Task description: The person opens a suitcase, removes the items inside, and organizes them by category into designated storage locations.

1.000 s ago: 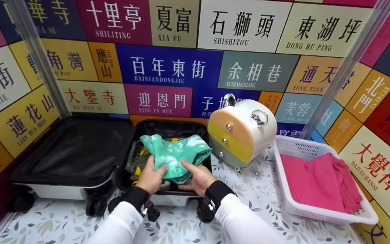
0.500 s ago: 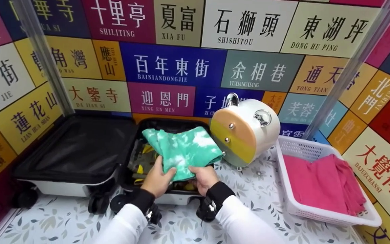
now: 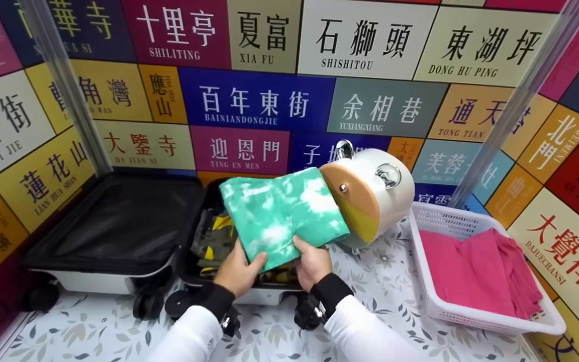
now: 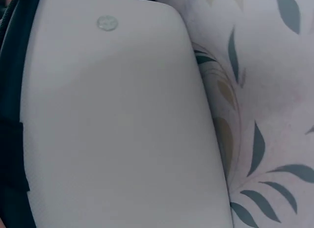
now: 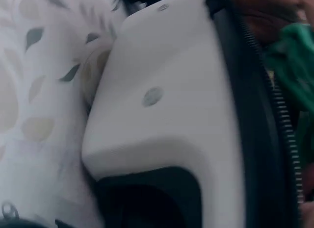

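A folded green-and-white tie-dye cloth [image 3: 284, 216] is held up, tilted, over the right half of an open suitcase [image 3: 264, 297]. My left hand [image 3: 240, 271] grips its near edge on the left, thumb on top. On the right, my right hand [image 3: 313, 262] pinches the same edge, its thumb also on top; its lower fingers are hidden. Dark clothing with yellow patches [image 3: 214, 239] lies in the suitcase under the cloth. Both wrist views mostly show the suitcase's white shell [image 4: 117, 115]; a bit of the green cloth [image 5: 299, 66] appears in the right one.
The suitcase's black-lined other half [image 3: 113, 221] lies open on the left. Behind the cloth stands a round white case with a coloured face [image 3: 390, 206]. A white basket [image 3: 480, 322] holding pink cloth [image 3: 475, 271] sits right. Sign-patterned walls [image 3: 254, 98] enclose the back.
Both hands have raised the green cloth from inside the suitcase and tilted it up. Its broad face has spread flatter, and it covers more of the round case's front.
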`<state>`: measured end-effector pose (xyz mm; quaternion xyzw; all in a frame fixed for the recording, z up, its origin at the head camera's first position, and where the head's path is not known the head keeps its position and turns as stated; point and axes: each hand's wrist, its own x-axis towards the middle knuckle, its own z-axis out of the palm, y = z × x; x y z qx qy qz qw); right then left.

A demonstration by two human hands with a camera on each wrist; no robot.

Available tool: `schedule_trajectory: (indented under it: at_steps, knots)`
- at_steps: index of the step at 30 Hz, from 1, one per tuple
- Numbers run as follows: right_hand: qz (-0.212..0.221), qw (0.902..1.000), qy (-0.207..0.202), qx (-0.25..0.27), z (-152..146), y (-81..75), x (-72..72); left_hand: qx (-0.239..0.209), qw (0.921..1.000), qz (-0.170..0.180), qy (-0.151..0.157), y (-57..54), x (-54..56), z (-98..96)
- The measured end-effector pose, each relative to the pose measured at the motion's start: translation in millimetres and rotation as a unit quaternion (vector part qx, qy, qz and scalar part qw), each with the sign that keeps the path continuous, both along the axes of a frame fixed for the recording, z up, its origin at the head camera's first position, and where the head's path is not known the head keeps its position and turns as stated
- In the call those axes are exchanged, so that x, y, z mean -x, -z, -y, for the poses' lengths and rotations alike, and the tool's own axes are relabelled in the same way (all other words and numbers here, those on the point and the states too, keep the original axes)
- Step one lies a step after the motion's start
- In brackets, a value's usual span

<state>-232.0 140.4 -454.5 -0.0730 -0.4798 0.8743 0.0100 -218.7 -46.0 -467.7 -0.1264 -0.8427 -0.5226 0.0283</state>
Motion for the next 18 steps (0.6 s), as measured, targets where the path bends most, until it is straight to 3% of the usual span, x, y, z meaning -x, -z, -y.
schedule_trajectory:
  at_steps: [3, 5, 9, 12, 14, 18]
  knots:
    - [-0.019, 0.9981, -0.040, 0.043, -8.1, -0.9, -2.4, 0.020, 0.9996, -0.004, 0.017, 2.3, -2.4, -1.9]
    - [-0.020, 0.9981, -0.053, 0.026, -13.9, -0.5, -5.2, 0.040, 0.9989, -0.006, 0.025, 4.2, -3.6, -3.5]
    - [-0.008, 0.9978, 0.004, -0.065, -22.3, -8.0, -12.4, 0.100, 0.9947, -0.008, 0.022, 7.1, -6.1, -8.3]
    - [-0.026, 0.9903, 0.082, -0.109, -27.6, -28.4, -18.4, 0.144, 0.9893, -0.009, 0.021, 7.2, -6.8, -11.7]
    - [-0.054, 0.9857, 0.112, -0.114, -34.0, -47.7, -24.1, 0.164, 0.9861, -0.015, 0.022, 7.2, -6.8, -12.4]
    - [-0.106, 0.9828, 0.127, -0.082, -57.4, -88.8, -42.6, 0.176, 0.9841, -0.019, 0.017, 7.4, -7.0, -11.0]
